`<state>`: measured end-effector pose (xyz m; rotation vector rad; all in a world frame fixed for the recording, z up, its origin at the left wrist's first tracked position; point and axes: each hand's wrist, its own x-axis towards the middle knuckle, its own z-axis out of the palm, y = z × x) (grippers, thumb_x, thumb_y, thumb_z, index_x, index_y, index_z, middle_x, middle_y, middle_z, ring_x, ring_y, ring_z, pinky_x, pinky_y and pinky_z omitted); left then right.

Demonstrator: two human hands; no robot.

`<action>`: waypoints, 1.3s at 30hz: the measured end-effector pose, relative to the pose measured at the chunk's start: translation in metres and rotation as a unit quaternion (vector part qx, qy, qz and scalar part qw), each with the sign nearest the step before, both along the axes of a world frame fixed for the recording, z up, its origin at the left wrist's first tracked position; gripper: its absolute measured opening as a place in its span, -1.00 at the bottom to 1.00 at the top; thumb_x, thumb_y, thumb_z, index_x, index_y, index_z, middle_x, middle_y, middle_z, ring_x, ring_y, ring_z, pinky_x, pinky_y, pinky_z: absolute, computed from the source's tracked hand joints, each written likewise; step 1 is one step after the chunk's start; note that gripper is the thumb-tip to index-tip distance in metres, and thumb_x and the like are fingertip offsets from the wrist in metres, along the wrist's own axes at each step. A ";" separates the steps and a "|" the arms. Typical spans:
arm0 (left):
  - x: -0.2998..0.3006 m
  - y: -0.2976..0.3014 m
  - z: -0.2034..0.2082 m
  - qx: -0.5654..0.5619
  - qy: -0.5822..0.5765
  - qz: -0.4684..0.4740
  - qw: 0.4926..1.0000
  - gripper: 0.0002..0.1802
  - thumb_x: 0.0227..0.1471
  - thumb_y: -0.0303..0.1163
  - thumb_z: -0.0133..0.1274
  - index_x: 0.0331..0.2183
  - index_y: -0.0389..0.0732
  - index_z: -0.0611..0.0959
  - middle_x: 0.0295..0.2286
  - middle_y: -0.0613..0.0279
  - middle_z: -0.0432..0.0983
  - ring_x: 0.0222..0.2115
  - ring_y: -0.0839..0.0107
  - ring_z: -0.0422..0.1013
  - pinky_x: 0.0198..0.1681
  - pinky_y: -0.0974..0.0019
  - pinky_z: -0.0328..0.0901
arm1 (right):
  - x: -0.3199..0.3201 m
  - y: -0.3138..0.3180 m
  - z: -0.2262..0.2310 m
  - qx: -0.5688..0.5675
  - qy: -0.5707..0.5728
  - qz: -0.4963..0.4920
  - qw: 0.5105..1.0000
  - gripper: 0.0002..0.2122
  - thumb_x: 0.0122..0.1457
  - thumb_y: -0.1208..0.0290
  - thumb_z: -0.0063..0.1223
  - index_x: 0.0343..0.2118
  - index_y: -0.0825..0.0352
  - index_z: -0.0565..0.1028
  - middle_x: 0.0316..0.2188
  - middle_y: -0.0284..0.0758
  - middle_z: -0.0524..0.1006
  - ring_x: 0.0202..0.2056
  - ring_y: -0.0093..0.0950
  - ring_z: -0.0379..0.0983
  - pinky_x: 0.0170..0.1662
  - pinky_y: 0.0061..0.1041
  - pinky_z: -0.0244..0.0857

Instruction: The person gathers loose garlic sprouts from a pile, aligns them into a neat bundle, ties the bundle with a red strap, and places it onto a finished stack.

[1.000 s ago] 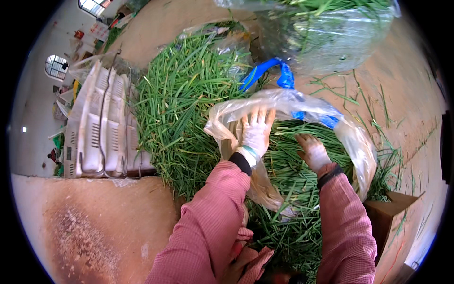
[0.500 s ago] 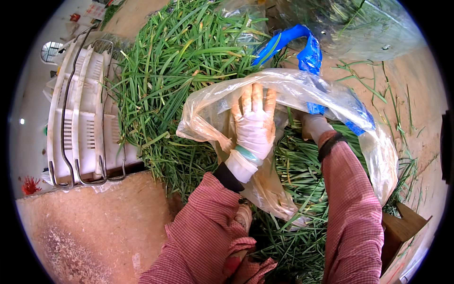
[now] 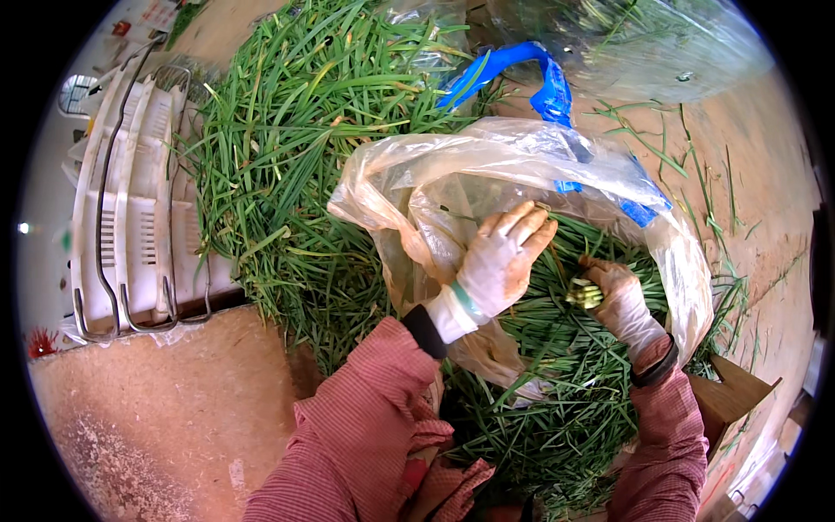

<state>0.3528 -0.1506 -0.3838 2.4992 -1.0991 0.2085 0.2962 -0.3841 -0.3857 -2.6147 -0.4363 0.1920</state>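
A clear plastic bag (image 3: 435,170) stands wide-mouthed in front of me, with long green garlic chives (image 3: 565,335) inside and around it. Over the bag's mouth is my left hand (image 3: 507,257), in a stained white glove, fingers stretched out and close together, nothing visibly held. At the bag's right side my right hand (image 3: 624,304), also gloved, is closed round a bunch of garlic chives (image 3: 584,294), its pale cut ends pointing left. The fingertips under that bunch are partly hidden. Blue tape (image 3: 550,87) runs to the bag's far rim.
Loose chives (image 3: 304,165) are heaped to the left of the bag. Stacked white plastic crates (image 3: 130,217) with metal handles stand at far left, beside a worn brown board (image 3: 165,409). A clear plastic sack (image 3: 644,52) lies at the back; a cardboard box (image 3: 731,391) sits right.
My right hand has come up out of the bag's depth, now showing a bunch of chives. My left hand has moved off the far rim, rightward and nearer.
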 end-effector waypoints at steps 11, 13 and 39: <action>-0.032 -0.002 -0.053 0.020 0.162 0.071 0.984 -0.48 -0.23 -0.26 0.03 -0.15 -0.28 0.44 -0.32 0.12 0.38 -0.21 0.23 0.29 -0.05 0.15 0.04 | 0.097 0.039 -0.054 -0.133 0.270 0.033 0.953 -0.21 -0.42 0.38 0.25 0.05 0.28 0.23 -0.09 -0.08 0.38 -0.08 -0.19 0.33 -0.03 -0.38 0.23; -0.039 -0.002 -0.056 -0.012 0.135 0.087 0.987 -0.48 -0.22 -0.26 0.02 -0.15 -0.28 0.44 -0.33 0.13 0.38 -0.22 0.22 0.29 -0.06 0.16 0.05 | 0.111 0.050 -0.038 -0.161 0.344 0.014 0.925 -0.21 -0.41 0.38 0.25 0.05 0.26 0.22 -0.07 -0.10 0.37 -0.07 -0.19 0.32 -0.04 -0.36 0.24; -0.043 -0.019 -0.069 -0.147 0.237 0.090 0.956 -0.31 -0.19 -0.53 -0.18 0.08 -0.30 0.16 -0.11 -0.01 0.36 -0.08 0.11 0.27 -0.03 0.19 0.12 | 0.014 0.041 0.011 -0.123 0.181 0.182 0.959 -0.65 -0.19 0.45 0.04 -0.22 0.19 0.48 0.15 -0.20 0.08 0.15 -0.25 0.03 0.12 -0.30 0.03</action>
